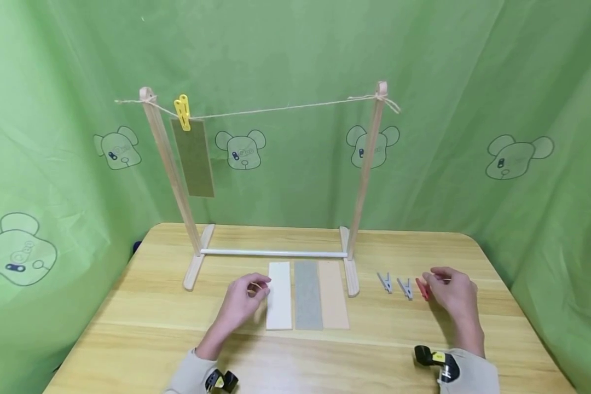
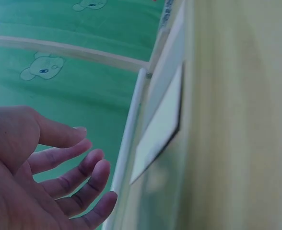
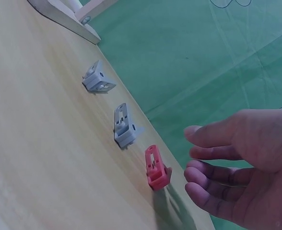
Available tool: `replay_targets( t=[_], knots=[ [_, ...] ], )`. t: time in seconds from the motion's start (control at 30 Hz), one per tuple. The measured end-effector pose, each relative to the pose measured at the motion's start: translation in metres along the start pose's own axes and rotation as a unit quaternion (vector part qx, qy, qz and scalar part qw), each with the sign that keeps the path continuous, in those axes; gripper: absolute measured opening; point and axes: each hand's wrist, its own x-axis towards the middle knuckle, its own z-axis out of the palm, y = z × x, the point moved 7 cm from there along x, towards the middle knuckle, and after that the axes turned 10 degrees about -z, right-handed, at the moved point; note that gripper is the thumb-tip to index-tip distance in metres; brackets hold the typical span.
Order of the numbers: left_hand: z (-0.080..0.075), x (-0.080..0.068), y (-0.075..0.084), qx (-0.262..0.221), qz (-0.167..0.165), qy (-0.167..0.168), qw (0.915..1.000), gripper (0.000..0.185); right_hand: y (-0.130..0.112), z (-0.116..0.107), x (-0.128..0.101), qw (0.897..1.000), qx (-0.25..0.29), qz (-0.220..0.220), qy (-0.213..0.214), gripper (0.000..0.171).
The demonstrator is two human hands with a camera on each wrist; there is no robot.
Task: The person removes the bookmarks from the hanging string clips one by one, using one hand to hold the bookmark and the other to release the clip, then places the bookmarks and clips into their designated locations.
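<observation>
My left hand (image 1: 243, 298) hovers at the left edge of a white rectangular card (image 1: 278, 295), fingers loosely bent with nothing between them; the left wrist view shows a gap between the fingertips and the card (image 2: 160, 127). Beside the white card lie a grey card (image 1: 307, 295) and a peach card (image 1: 332, 295). Over the table at right, my right hand (image 1: 453, 290) is close to a red clothespin (image 1: 422, 289). In the right wrist view its relaxed fingers stay apart from the red clothespin (image 3: 157, 167). Two grey-blue clothespins (image 1: 385, 283) lie left of the red one.
A wooden stand (image 1: 366, 169) with a string (image 1: 276, 110) tied between two posts stands at the back. A yellow clothespin (image 1: 182, 112) clips an olive card (image 1: 194, 158) to the string near the left post. A white bar (image 1: 273, 253) joins the bases. Green curtains surround the wooden table (image 1: 143, 328).
</observation>
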Motion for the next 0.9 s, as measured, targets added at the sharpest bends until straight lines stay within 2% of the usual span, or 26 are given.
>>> replay_targets(
  t=[0.3, 0.47, 0.57, 0.73, 0.83, 0.9],
  knots=[
    [-0.016, 0.008, 0.006, -0.039, 0.003, 0.026, 0.9989, 0.019, -0.008, -0.007, -0.001, 1.0, 0.003, -0.016, 0.016, 0.047],
    [-0.024, 0.012, 0.013, -0.059, 0.025, 0.031, 0.9975, 0.021, -0.017, -0.01, -0.001, 0.999, 0.012, -0.032, 0.034, 0.044],
    [-0.03, 0.015, 0.018, -0.065, 0.037, 0.04, 0.9964, 0.023, -0.023, -0.008, -0.001, 0.998, 0.035, -0.034, 0.04, 0.044],
    [-0.041, 0.018, 0.02, -0.069, 0.029, 0.055, 0.9957, 0.022, -0.029, -0.009, -0.001, 0.997, 0.043, -0.038, 0.052, 0.045],
    [-0.048, 0.02, 0.021, -0.079, 0.035, 0.067, 0.994, 0.022, -0.032, -0.014, 0.0, 0.995, 0.04, -0.051, 0.07, 0.044],
    [-0.053, 0.018, 0.028, -0.087, 0.039, 0.073, 0.9928, 0.022, -0.034, -0.018, 0.0, 0.994, 0.043, -0.057, 0.078, 0.044]
  ],
)
